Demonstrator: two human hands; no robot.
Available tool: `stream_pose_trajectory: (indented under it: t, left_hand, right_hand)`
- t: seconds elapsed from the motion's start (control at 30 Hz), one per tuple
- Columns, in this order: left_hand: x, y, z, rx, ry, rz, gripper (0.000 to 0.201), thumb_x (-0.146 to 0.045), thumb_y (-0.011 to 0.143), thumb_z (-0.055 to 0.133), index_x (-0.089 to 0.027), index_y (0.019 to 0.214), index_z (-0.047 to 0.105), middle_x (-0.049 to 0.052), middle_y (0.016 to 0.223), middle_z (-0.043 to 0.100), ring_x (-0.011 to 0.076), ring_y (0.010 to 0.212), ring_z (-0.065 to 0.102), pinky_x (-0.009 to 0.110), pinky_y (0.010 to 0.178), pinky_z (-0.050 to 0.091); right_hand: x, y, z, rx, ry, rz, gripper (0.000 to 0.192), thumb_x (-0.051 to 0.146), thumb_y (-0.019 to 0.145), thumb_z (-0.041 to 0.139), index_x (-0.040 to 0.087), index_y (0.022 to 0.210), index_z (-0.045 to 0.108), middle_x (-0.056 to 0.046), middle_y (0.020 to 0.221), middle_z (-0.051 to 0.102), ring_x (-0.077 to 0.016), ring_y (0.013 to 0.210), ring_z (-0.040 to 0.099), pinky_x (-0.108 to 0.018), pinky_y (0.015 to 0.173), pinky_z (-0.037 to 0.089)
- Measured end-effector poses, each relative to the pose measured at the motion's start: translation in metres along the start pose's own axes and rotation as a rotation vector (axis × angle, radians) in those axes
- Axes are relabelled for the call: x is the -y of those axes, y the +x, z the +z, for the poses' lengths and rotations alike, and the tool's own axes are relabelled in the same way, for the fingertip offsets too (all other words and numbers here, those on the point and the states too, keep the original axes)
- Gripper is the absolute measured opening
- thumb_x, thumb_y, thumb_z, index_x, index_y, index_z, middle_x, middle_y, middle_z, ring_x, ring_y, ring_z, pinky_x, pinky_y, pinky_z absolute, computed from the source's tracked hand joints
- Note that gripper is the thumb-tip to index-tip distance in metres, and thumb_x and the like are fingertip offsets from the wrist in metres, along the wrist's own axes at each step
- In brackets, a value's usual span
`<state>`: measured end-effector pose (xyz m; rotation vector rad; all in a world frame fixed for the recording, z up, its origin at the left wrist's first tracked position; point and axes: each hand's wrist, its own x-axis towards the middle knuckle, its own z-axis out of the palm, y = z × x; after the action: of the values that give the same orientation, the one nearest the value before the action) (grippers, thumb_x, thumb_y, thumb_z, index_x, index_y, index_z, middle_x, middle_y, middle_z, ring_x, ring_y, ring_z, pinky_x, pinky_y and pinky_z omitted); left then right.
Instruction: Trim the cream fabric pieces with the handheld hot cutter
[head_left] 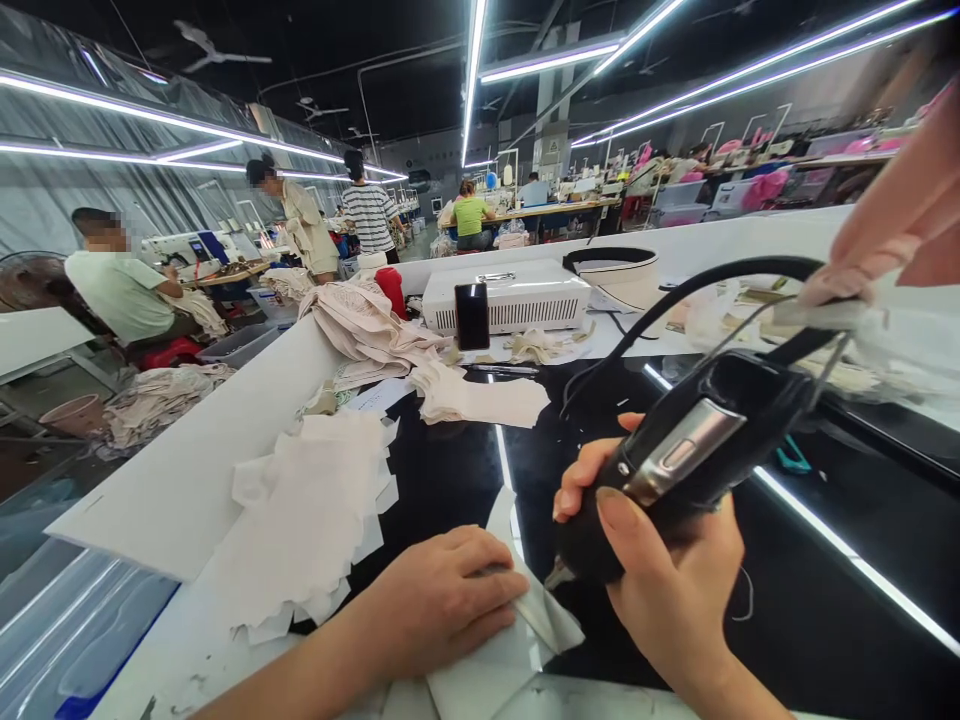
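My right hand (675, 570) is wrapped round a black corded hand tool (675, 450) with a silver plate and button on its side. The tool's lower end points down toward a white fabric piece (551, 615); I cannot tell whether they touch. My left hand (457, 590) holds this fabric against the glossy black tabletop, its fingers curled over the cloth and the thumb hidden. At the upper right, blurred fingers of another hand (877, 220) are at the tool's cord and a clear strap. To the left of my hands lies a stack of pale fabric pieces (307, 500).
Behind the tabletop stand a white vented box (517, 290), a dark phone (472, 316) and a white visor (622, 275). A pen (502, 370) and a smaller fabric stack (480, 395) lie before them. Low white walls (202, 450) edge the table. People work at machines beyond.
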<state>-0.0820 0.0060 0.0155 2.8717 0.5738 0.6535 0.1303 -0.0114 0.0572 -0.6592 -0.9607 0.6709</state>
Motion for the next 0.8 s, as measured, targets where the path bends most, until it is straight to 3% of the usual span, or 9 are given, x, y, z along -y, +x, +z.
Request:
stream_pose_trajectory:
  t: [0.3,0.53,0.8]
  left_hand:
    - [0.0,0.001,0.008,-0.006,0.038,0.012,0.026,-0.033,0.121,0.051,-0.019,0.128,0.071,0.008,0.118,0.074,0.0198,0.104,0.074,0.032,0.099,0.066]
    - [0.0,0.001,0.012,0.001,0.061,0.023,0.024,-0.033,0.12,0.055,-0.018,0.127,0.072,0.008,0.121,0.074,0.02,0.109,0.075,0.033,0.105,0.064]
    - [-0.002,0.003,0.011,-0.075,0.02,0.023,0.024,-0.031,0.12,0.054,-0.017,0.126,0.073,0.008,0.118,0.074,0.0203,0.107,0.075,0.032,0.103,0.064]
  right_hand:
    - [-0.008,0.008,0.002,-0.03,-0.009,0.033,0.041,0.041,0.091,0.093,0.031,0.123,0.069,0.005,0.084,0.075,-0.0164,0.062,0.069,-0.031,0.061,0.063]
    - [-0.009,0.007,0.004,-0.042,-0.032,0.047,0.039,0.035,0.091,0.091,0.03,0.123,0.068,0.005,0.081,0.074,-0.0179,0.061,0.068,-0.033,0.06,0.062]
    - [-0.015,0.012,0.008,-0.016,0.021,0.025,0.04,0.034,0.091,0.092,0.03,0.123,0.068,0.005,0.084,0.075,-0.0156,0.062,0.07,-0.03,0.062,0.064]
